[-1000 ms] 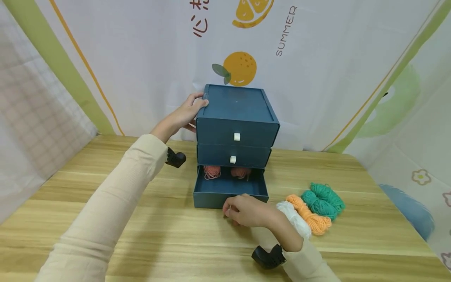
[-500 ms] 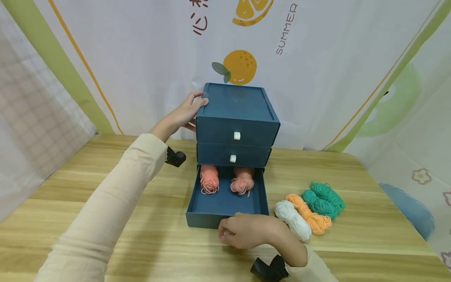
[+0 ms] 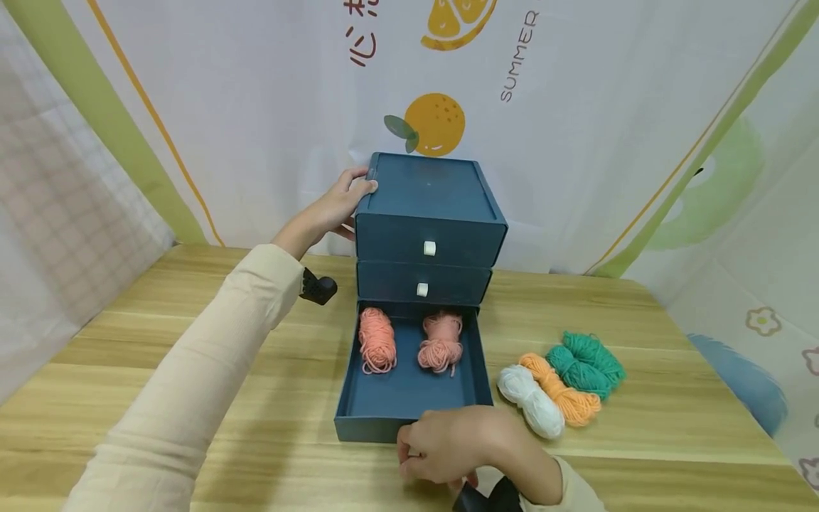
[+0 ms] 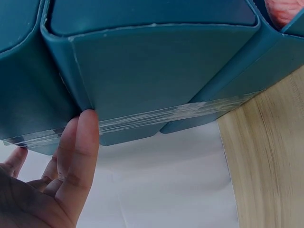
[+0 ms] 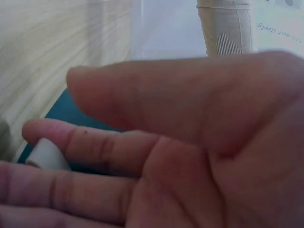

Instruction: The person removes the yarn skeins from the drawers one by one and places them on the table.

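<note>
A dark blue drawer cabinet [image 3: 430,242] stands on the table. Its bottom drawer [image 3: 367,429] is pulled far out, with two pink yarn skeins inside, a coral skein [image 3: 377,341] at the left and a duller skein [image 3: 441,343] at the right. My left hand [image 3: 335,203] rests against the cabinet's upper left side, its fingers fairly straight on the wall in the left wrist view. At the drawer front is my right hand [image 3: 448,444]. Its index and middle fingers hold the white knob [image 5: 46,154] between them, while the thumb stays apart.
Right of the drawer lie a white yarn skein [image 3: 531,400], an orange skein [image 3: 560,391] and green yarn [image 3: 587,364]. White knobs [image 3: 429,248] mark the two upper, closed drawers. Clear tape [image 4: 180,113] crosses the cabinet's side. A printed curtain [image 3: 288,92] hangs behind.
The bottom drawer has slid toward me with my right hand, bringing more of both pink skeins into sight. My left hand has stayed on the cabinet.
</note>
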